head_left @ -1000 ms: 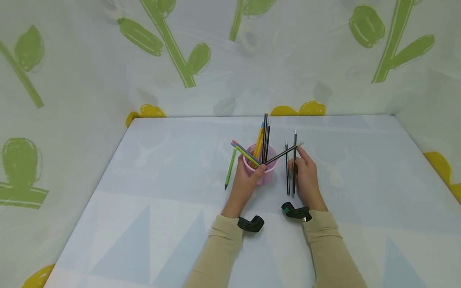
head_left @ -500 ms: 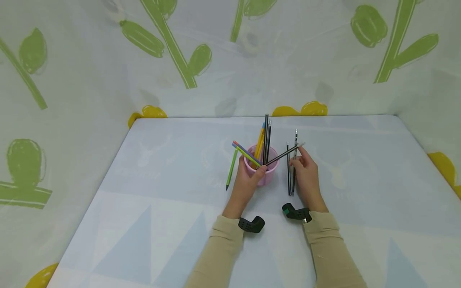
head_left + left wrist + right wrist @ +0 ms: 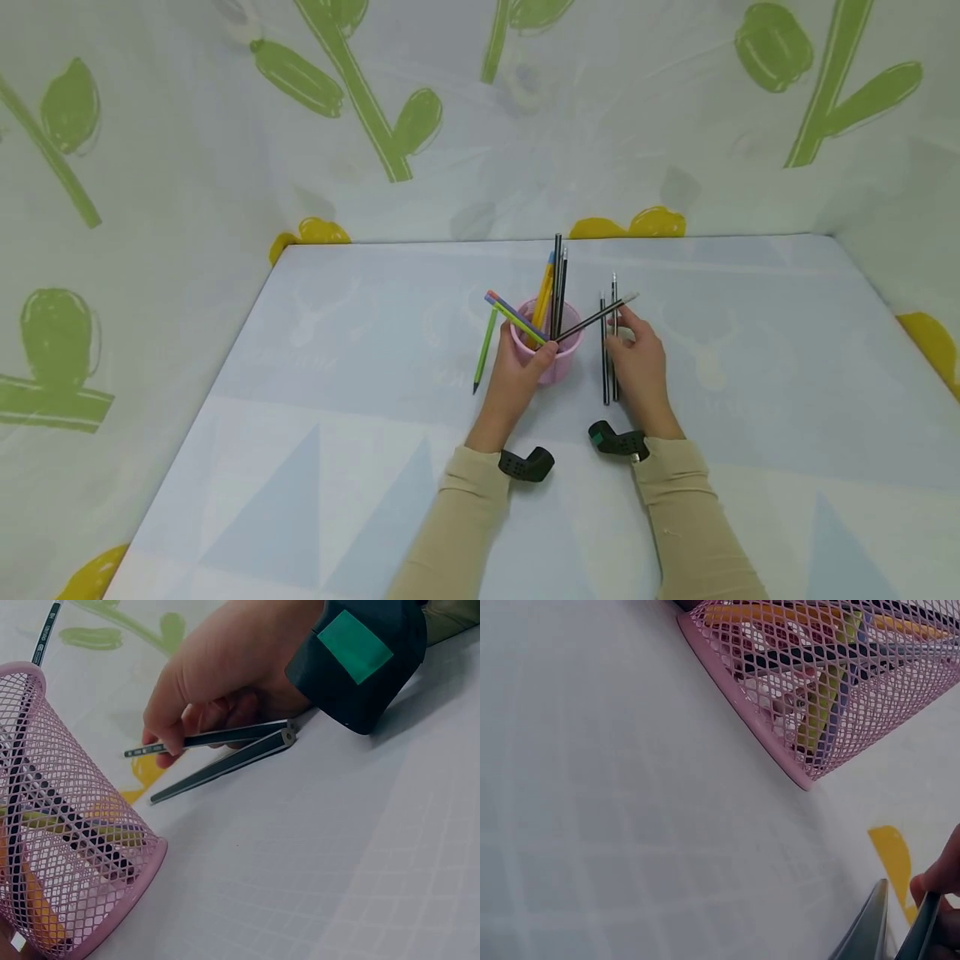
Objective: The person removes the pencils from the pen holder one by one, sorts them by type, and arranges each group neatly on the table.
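Observation:
My left hand (image 3: pixel 513 383) holds a pink mesh pencil cup (image 3: pixel 557 367) by its side, thumb at the rim. Inside the cup stand black, yellow, green and purple pencils, some leaning outward; one black pencil (image 3: pixel 597 317) slants right over the rim. To the right, my right hand (image 3: pixel 641 367) pinches a dark pencil (image 3: pixel 217 738) between thumb and fingers, low over the table. Beside it a second dark pencil (image 3: pixel 221 766) lies on the table, their blunt ends close together in the left wrist view. The right wrist view catches only the fingertips and pencil ends.
A green pencil (image 3: pixel 484 354) lies on the table left of the cup. The pale table (image 3: pixel 375 333) has a blue triangle print, and a patterned curtain (image 3: pixel 600 125) rises along its back edge. Each wrist wears a black camera (image 3: pixel 527 465).
The pencil at my right fingers has tilted slightly, its top end shifting left toward the pencil beside it. My left hand still holds the cup in place.

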Demonstrator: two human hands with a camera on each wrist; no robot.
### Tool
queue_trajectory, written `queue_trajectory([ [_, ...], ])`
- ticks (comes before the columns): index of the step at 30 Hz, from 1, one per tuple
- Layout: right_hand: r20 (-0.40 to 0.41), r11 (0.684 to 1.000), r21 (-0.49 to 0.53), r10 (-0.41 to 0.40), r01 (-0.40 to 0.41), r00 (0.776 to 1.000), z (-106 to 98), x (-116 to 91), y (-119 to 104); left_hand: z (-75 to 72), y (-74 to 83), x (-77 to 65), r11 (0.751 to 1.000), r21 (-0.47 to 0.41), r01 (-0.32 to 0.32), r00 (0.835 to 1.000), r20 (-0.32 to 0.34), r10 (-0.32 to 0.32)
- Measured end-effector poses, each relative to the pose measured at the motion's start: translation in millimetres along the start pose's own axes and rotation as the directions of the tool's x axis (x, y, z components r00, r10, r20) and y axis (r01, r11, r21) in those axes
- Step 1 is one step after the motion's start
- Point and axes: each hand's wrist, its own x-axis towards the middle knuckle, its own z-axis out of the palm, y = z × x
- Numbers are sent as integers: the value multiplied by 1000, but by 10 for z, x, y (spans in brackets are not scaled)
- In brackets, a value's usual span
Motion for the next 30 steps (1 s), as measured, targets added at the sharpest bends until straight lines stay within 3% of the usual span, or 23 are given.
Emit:
queue_trajectory([
  [8,-31,993,-111,-29,25,999,7,8,0,2,177,-64,999,32,-2,1000,10,2],
  [16,-62,995,-92,-37,31,997,21,-4,14,0,168,-63,999,37,-2,1000,3,2],
  [21,-69,1000,6,24,-23,997,28,-16,18,-6,161,-66,1000,30,0,1000,2,0],
  [24,-74,994,112,9,0,997,34,-24,14,-10,162,-74,1000,27,-5,1000,7,5],
  [30,-76,923,370,-82,104,994,38,-58,-37,-11,147,-63,999,39,12,1000,0,-12],
])
